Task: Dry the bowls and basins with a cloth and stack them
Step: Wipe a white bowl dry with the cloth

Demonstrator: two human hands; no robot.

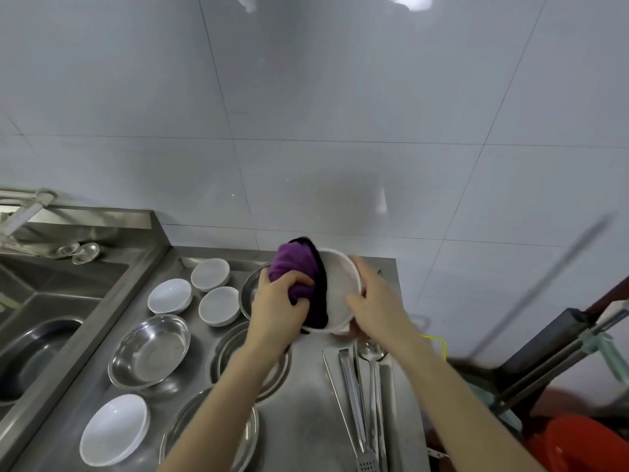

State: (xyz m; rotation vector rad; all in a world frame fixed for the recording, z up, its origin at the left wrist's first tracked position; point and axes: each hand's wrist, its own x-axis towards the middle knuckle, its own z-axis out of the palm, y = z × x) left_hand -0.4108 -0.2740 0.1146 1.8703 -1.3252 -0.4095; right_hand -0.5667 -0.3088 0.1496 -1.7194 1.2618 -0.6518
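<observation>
My right hand (374, 298) grips the rim of a white bowl (340, 284), held tilted above the steel counter (306, 420). My left hand (277, 301) clutches a purple and black cloth (297, 267) pressed against the bowl's left side. Several white bowls lie on the counter: three in a cluster (209, 274) (170, 296) (219, 306) and one near the front (114, 429). Steel basins sit around them: one at left (149, 352), one partly under my left forearm (235, 345), one at the front (190, 424), one behind my left hand (250, 291).
A sink (41, 301) with a dark pan and small lids lies to the left. Long steel tongs, a ladle and utensils (364, 403) lie on the counter's right part. Beyond the right edge are an orange tub (578, 444) and dark frames. A tiled wall is behind.
</observation>
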